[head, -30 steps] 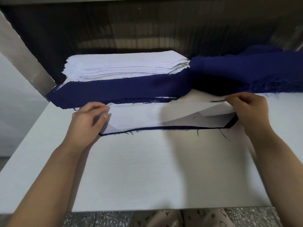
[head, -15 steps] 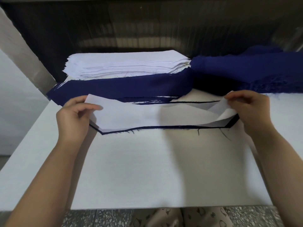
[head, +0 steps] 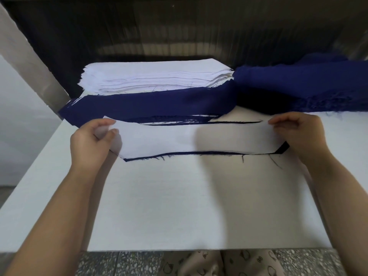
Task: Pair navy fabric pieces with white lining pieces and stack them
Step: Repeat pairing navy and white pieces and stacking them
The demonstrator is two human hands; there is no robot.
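Note:
A long white lining piece (head: 191, 139) lies stretched over a navy fabric piece (head: 282, 147), whose frayed dark edge shows along the front and at the right end. My left hand (head: 90, 142) pinches the lining's left end, and my right hand (head: 298, 134) pinches its right end. Behind them lies a pile of navy pieces (head: 147, 105), with a thick stack of white lining pieces (head: 157, 76) on top at the back.
A heap of navy fabric (head: 302, 86) fills the back right. The white table (head: 179, 206) ends at a front edge near me, with speckled floor below. A grey slanted beam (head: 29, 56) stands at the left, a dark wall behind.
Both hands pulled the lining piece out flat: its folded right corner has opened and the left end moved outward, so it now covers the navy piece almost fully.

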